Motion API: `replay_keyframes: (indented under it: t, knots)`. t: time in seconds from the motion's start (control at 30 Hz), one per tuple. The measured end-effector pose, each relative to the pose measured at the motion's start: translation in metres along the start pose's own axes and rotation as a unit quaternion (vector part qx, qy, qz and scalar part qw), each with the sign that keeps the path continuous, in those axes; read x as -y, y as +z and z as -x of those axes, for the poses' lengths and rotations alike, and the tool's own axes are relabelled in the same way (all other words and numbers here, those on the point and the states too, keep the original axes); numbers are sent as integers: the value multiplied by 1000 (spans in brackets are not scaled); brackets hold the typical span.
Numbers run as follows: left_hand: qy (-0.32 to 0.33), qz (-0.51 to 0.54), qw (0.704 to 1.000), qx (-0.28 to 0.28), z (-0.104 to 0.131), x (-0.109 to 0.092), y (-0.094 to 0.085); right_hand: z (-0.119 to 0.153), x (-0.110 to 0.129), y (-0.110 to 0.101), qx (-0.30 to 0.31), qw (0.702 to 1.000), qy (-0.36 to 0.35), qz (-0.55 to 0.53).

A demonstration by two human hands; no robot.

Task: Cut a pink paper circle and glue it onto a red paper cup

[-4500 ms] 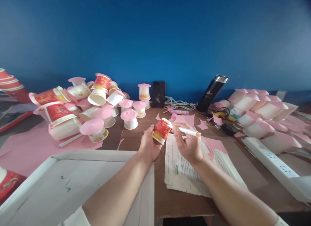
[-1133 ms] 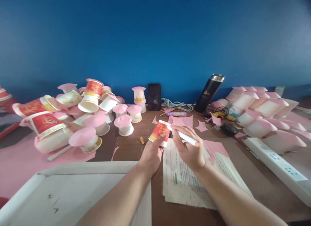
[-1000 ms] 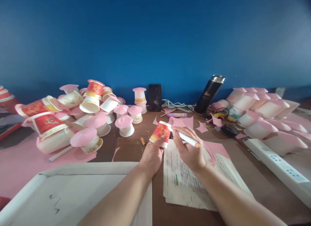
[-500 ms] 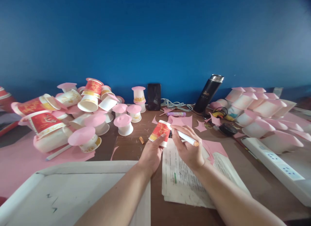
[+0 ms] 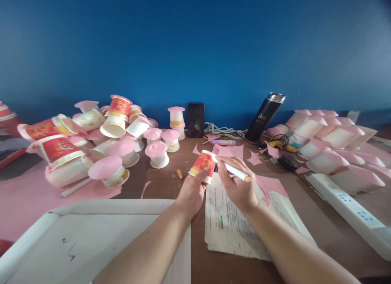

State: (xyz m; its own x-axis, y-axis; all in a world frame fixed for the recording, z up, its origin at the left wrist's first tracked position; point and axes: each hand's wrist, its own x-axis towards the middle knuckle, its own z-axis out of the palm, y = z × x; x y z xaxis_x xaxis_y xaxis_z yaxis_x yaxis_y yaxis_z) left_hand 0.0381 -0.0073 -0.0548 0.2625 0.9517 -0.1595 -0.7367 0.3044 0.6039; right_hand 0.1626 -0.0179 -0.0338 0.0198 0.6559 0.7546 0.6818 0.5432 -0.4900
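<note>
A red, white and gold paper cup (image 5: 201, 165) is gripped by my left hand (image 5: 193, 191), tilted with its rim up and to the right. My right hand (image 5: 240, 182) is closed around a white marker (image 5: 234, 170) with an orange end. The marker's writing tip meets the cup near its upper right side; fingers hide the exact contact. Under my right hand lie printed paper sheets (image 5: 226, 227), with pink paper (image 5: 273, 186) partly over them. A small orange marker cap (image 5: 179, 174) rests on the table left of the cup.
Paper cups with pink paper tops (image 5: 113, 125) are heaped at left; more pink-topped cups (image 5: 332, 133) are stacked at right. A black phone (image 5: 195, 120), a black flask (image 5: 265, 117), a purple glue stick (image 5: 223, 142) and pink scraps stand or lie behind. A power strip (image 5: 351, 210) runs along the right.
The whole view has shifted slightly, moving things a little to the right in the picture. Both hands keep their hold on cup and marker, nearly unmoved against each other.
</note>
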Motion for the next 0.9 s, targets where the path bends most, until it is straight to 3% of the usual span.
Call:
replay_keyframes:
  t: [0.9]
  knots:
    - [2,18,1000,-9,0,0,-2,0,5,1,8,1000,-17,18]
